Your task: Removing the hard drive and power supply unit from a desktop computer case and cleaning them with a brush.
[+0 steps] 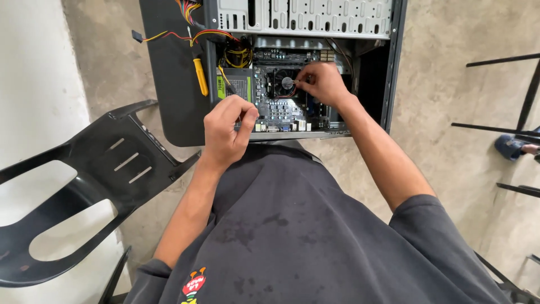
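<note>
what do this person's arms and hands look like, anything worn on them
Both hands are bare: no gloves, rings or watch show on the left hand or the right hand. The forearms are uncovered too. The person wears a dark grey short-sleeved shirt whose sleeves end near the elbows. A small red and yellow printed emblem sits on the shirt's front, and a few darker damp-looking spots mark the fabric.

Black plastic chair [84, 186], yellow-handled screwdriver [200, 76].
</note>
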